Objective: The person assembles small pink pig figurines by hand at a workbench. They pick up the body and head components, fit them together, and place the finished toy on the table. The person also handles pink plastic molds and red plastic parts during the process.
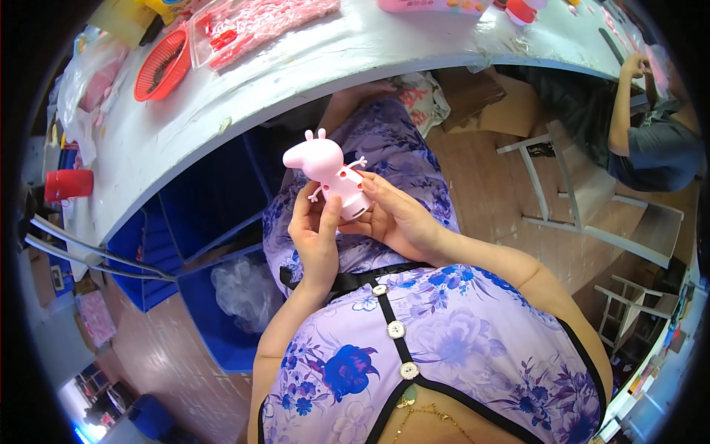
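Note:
A pink plastic pig figure (319,160) is held up over my lap, its snout pointing to the left. It has small ears on top, thin arms with spread fingers, and red round spots on its body. My left hand (316,234) grips the lower left side, thumb laid on the body. From the other side, my right hand (398,219) closes round the lower right part, with the thumb near its upper side. The figure's base, with a small dark slot, faces down toward me. Parts of both hands' fingers are hidden behind the figure.
A white table (281,78) curves across the front, bearing a red basket (163,65) and a clear tray of pink parts (259,28). Blue bins (222,296) stand at my left, one holding plastic bags. Right are a chair (592,185) and another person (658,140).

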Demonstrator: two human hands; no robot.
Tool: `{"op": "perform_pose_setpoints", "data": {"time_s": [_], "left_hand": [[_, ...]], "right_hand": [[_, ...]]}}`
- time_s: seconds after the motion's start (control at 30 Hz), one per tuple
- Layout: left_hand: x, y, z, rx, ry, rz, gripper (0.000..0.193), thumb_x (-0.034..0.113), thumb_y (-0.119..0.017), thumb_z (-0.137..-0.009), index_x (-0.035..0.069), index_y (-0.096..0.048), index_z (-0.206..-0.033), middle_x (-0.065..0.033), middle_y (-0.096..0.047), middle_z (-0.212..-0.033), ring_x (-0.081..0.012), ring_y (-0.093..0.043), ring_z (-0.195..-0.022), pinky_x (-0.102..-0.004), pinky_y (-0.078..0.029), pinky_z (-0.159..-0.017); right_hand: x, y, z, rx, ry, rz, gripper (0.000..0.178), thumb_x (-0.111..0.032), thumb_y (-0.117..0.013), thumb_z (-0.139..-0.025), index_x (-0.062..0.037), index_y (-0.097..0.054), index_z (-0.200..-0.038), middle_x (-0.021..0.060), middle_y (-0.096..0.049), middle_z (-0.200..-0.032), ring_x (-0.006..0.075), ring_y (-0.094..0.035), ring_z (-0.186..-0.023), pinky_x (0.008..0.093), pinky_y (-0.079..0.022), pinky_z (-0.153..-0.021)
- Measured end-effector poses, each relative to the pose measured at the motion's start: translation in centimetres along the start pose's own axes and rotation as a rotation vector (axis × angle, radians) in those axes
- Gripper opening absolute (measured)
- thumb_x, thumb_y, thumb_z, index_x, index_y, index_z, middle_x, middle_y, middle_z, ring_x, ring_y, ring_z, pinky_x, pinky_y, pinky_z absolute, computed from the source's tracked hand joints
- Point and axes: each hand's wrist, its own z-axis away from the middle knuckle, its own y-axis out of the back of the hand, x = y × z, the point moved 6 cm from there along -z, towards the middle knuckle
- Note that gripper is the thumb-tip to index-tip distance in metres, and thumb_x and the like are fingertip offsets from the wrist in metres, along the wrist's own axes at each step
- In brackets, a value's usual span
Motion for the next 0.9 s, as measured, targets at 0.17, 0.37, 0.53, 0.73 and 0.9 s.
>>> {"op": "perform_pose_setpoints", "data": {"time_s": [0.17, 0.37, 0.53, 0.73, 0.9], "left_hand": [[-0.23, 0.19, -0.07, -0.026, 0.026, -0.027, 0.038, 0.016, -0.057, -0.093, -0.005, -0.051, -0.125, -0.0113, -0.06, -0.112, -0.0133, -0.057, -0.1, -0.0256, -0.043, -0.089], [-0.39, 0.3, -0.12, -0.033, 0.04, -0.017, 0.037, 0.017, -0.057, -0.094, -0.004, -0.052, -0.123, -0.0105, -0.061, -0.111, -0.0127, -0.057, -0.099, -0.0253, -0.043, -0.089], [-0.2, 0.18, -0.13, -0.039, 0.036, -0.008, 0.037, 0.019, -0.057, -0.094, -0.004, -0.053, -0.123, -0.0102, -0.061, -0.11, -0.0122, -0.057, -0.099, -0.0249, -0.043, -0.088], [-0.37, 0.16, -0.18, -0.046, 0.039, -0.009, 0.037, 0.018, -0.057, -0.094, -0.004, -0.053, -0.123, -0.0102, -0.061, -0.109, -0.0122, -0.057, -0.098, -0.0249, -0.043, -0.088], [-0.31, 0.14, -0.25, -0.031, 0.011, -0.021, 0.036, 0.015, -0.058, -0.093, -0.005, -0.052, -0.123, -0.0098, -0.063, -0.104, -0.0118, -0.059, -0.093, -0.0241, -0.046, -0.083]], "right_hand": [[0.48, 0.39, -0.29, 0.03, -0.018, -0.011, 0.037, -0.03, -0.045, -0.1, -0.009, -0.038, -0.129, 0.011, -0.054, -0.118, 0.0185, -0.057, -0.107, 0.0362, -0.048, -0.094], [0.71, 0.65, -0.48, 0.037, -0.018, 0.005, 0.036, -0.031, -0.045, -0.1, -0.0103, -0.039, -0.128, 0.0114, -0.056, -0.115, 0.0191, -0.059, -0.105, 0.0358, -0.049, -0.092], [0.78, 0.74, -0.48, 0.052, -0.024, 0.006, 0.036, -0.032, -0.045, -0.1, -0.01, -0.039, -0.128, 0.0117, -0.056, -0.116, 0.0191, -0.059, -0.105, 0.0359, -0.049, -0.092], [0.72, 0.86, -0.5, 0.048, -0.016, 0.007, 0.038, -0.032, -0.046, -0.099, -0.0097, -0.038, -0.129, 0.0115, -0.056, -0.116, 0.019, -0.059, -0.105, 0.0364, -0.049, -0.093], [0.68, 0.96, -0.48, 0.048, -0.008, 0.001, 0.038, -0.031, -0.047, -0.099, -0.0097, -0.037, -0.13, 0.0112, -0.055, -0.118, 0.0192, -0.059, -0.106, 0.0363, -0.049, -0.093]]}}
